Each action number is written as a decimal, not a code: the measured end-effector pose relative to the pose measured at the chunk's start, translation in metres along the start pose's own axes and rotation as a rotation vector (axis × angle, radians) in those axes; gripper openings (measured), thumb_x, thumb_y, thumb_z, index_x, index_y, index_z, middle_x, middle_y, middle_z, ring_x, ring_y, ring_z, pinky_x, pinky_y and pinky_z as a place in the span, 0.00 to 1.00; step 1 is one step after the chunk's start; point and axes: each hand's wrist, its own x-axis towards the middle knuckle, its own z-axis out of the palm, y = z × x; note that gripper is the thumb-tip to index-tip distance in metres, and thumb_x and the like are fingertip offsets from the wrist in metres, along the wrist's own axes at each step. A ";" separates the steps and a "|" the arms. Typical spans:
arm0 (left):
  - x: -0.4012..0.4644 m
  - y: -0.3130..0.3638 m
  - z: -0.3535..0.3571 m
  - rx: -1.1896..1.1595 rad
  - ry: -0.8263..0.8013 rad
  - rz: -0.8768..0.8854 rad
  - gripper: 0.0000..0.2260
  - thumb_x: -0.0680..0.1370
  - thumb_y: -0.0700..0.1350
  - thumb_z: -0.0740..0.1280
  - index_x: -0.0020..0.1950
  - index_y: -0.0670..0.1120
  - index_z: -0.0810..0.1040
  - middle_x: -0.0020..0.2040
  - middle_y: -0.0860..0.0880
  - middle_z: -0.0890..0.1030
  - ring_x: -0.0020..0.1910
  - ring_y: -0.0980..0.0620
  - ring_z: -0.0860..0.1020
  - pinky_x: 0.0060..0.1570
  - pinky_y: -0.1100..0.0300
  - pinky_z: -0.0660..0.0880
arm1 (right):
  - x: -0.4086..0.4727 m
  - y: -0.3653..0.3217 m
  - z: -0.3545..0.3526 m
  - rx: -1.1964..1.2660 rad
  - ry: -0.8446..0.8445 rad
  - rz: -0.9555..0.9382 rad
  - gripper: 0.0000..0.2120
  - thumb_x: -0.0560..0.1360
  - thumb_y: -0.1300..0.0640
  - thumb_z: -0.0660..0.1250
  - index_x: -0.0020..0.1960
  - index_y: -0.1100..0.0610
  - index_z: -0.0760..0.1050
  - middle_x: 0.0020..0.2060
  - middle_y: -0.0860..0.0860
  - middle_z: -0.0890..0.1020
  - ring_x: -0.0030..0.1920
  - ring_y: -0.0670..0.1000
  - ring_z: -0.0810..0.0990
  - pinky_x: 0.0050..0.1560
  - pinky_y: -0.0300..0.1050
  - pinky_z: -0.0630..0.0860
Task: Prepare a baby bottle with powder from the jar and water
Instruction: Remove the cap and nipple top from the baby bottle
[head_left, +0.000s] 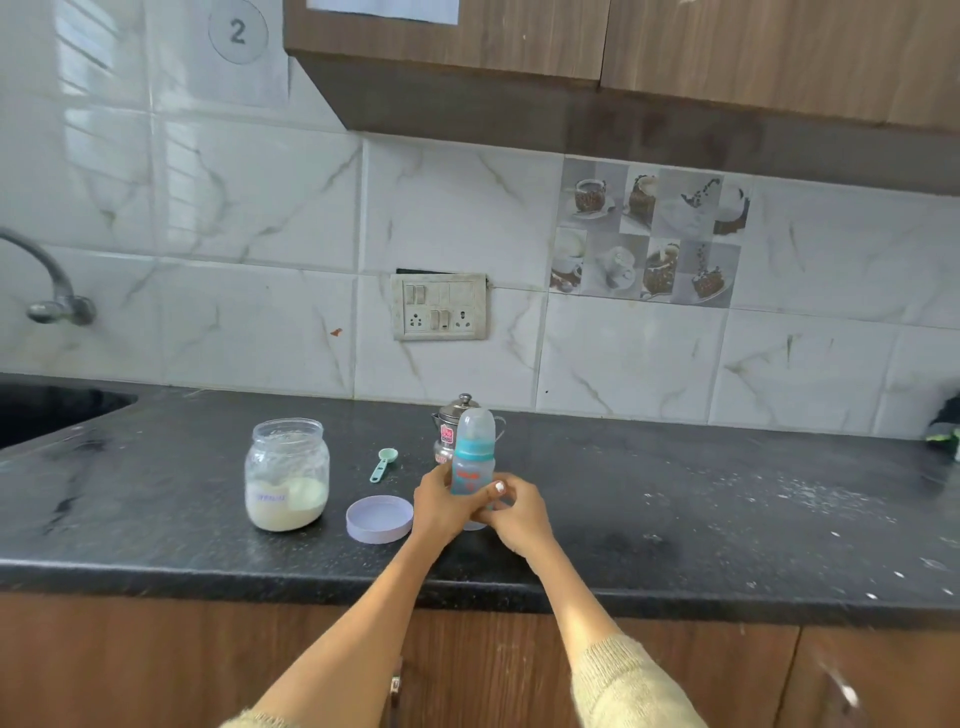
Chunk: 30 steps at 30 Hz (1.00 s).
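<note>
Both hands, left hand (441, 501) and right hand (511, 512), grip the capped bottle (471, 462) upright on the bench (675, 499). Jar (287, 475) open, lid (379, 518) and scoop (383, 464) set aside; filling apparently done, shaking likely remains.

Digit "2", grey, readable inside round grey-outlined sticker (238, 32) on white wall tile, upper left.

Purple lettering on white label of clear glass jar with pale powder (287, 475); blurred, unreadable.

Red printing on blue-tinted baby bottle with teal collar (472, 462); too small to read.

Red-and-white sticker on small lidded steel pot (448, 428) behind bottle; wording illegible.

White paper sheet (383, 9) on brown wooden cabinet door, top edge of view; no text legible.
</note>
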 end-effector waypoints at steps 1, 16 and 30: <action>-0.003 0.000 -0.002 0.006 0.020 0.013 0.23 0.67 0.51 0.76 0.58 0.44 0.76 0.51 0.49 0.81 0.50 0.53 0.78 0.51 0.60 0.74 | -0.004 -0.002 0.003 -0.010 0.014 -0.005 0.21 0.70 0.57 0.73 0.62 0.55 0.74 0.58 0.51 0.79 0.58 0.50 0.78 0.54 0.40 0.75; -0.009 -0.010 -0.004 -0.014 0.053 0.086 0.22 0.70 0.48 0.74 0.60 0.45 0.72 0.54 0.48 0.80 0.51 0.52 0.77 0.50 0.62 0.72 | -0.009 -0.003 -0.004 0.389 0.094 -0.002 0.25 0.76 0.70 0.60 0.69 0.49 0.65 0.63 0.52 0.76 0.60 0.50 0.77 0.57 0.46 0.76; -0.007 -0.010 -0.005 -0.016 0.018 0.127 0.33 0.72 0.54 0.68 0.73 0.52 0.56 0.61 0.49 0.77 0.59 0.48 0.76 0.53 0.56 0.72 | 0.017 -0.070 0.014 0.116 0.242 -0.270 0.22 0.61 0.47 0.79 0.50 0.52 0.76 0.44 0.45 0.80 0.43 0.44 0.78 0.41 0.33 0.74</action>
